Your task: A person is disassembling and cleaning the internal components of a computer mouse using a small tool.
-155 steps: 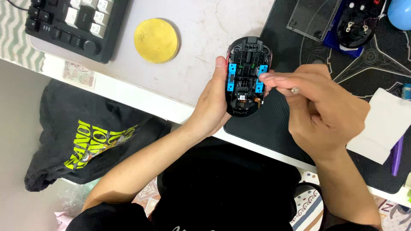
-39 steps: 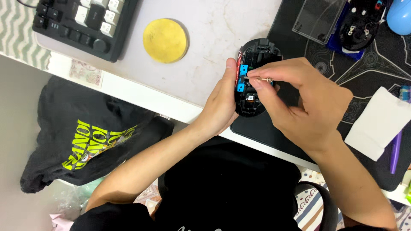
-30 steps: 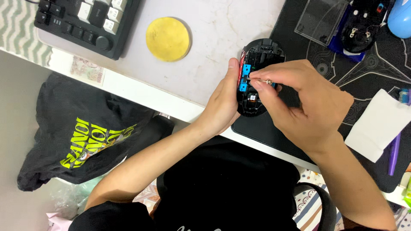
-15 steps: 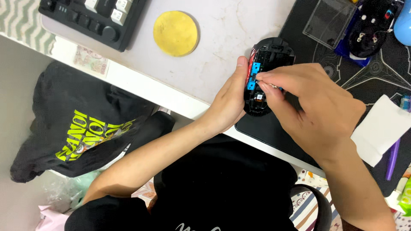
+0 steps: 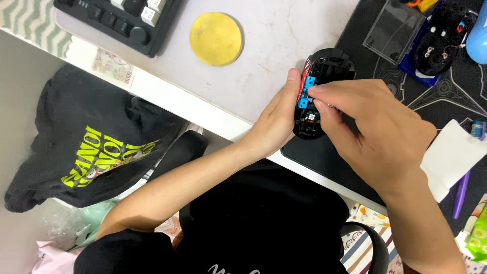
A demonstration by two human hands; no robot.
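Desk [image 5: 284, 40] was pale marbled stone-look with a white front edge; a black printed mat [image 5: 456, 106] covered its right side. A black tee with a lime print [image 5: 96, 147] lay on the floor, soft and crumpled. A dark keyboard [image 5: 122, 18] sat top left, a flat round yellow disc [image 5: 216, 38] beside it, matte.

The opened mouse shell [image 5: 324, 71] was held just above the mat's left edge: black plastic, oval, bright blue switch blocks inside. Left hand [image 5: 276, 119] cupped it from the side, fingers wrapped round the shell. Right hand [image 5: 375, 137] was closed in a pinch over the internals; the fingers hid what it held, so I couldn't tell.

Tip: keep the shell braced in the palm, use fingertip force only, and stay clear of the blue parts.
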